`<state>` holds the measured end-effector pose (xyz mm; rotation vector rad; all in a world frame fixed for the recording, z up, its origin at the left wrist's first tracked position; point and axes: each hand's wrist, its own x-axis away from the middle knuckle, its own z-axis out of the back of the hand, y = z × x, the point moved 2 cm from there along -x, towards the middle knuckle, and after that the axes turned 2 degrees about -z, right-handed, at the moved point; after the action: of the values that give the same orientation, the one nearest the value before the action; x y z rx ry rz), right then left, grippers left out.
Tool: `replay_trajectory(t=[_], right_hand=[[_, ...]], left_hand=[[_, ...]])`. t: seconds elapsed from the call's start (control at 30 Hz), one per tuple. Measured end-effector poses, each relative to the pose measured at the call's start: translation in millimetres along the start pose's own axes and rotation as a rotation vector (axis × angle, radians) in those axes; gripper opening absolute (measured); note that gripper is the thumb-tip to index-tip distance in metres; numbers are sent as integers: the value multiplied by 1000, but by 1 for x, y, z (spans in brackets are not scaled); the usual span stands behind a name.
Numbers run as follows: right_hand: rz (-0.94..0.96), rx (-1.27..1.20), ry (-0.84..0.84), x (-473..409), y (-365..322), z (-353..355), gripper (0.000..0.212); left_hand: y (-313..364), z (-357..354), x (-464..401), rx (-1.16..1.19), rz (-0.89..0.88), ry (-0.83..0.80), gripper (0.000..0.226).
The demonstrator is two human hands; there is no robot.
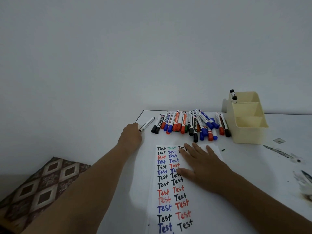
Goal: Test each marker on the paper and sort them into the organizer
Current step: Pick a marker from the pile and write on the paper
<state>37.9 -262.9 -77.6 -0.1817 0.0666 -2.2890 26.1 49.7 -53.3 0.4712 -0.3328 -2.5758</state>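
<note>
Here, flat right hand [205,168] presses smooth paper [170,188].

Cream organizer [248,130] on white worktop [278,166]; markers [185,124] w/ black, blue, red, green caps; paper [170,191] w/ same-colour "Test" words; brown diamond-pattern cloth [38,188].

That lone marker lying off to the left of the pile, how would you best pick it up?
Pinch the lone marker around its white middle, from above. It lies flat and apart from the pile; the left hand already touches its near end.
</note>
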Motion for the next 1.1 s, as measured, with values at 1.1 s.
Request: replay_trajectory(t=[1.1], right_hand=[[-119, -1485, 519, 36, -53, 88, 17]], left_hand=[[103, 56, 164, 613, -373, 54, 43]])
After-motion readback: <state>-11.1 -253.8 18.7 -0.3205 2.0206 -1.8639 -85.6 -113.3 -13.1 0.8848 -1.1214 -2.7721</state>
